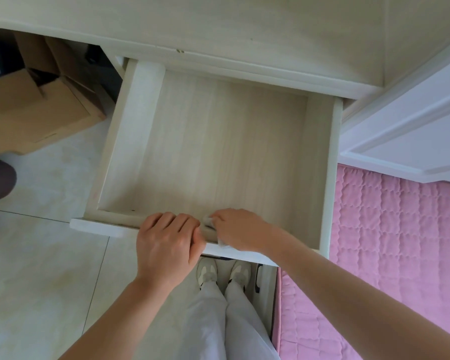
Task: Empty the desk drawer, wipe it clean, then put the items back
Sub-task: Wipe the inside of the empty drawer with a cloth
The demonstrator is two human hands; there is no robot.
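Pale wooden open drawer (218,141), front rim gripped by left hand (166,242), small white wipe (210,224) pinched in right hand (240,229) fingers (220,216), pressed at front inner edge

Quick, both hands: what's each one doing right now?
Left hand: closed over the drawer front edge.
Right hand: closed on a white wipe, at the front wall.

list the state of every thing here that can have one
drawer: pulled open, nothing inside
left hand: curled over the drawer's front edge
right hand: grip shut on the white wipe
white wipe: crumpled, pressed on the front edge
cardboard box: flaps open, on the floor
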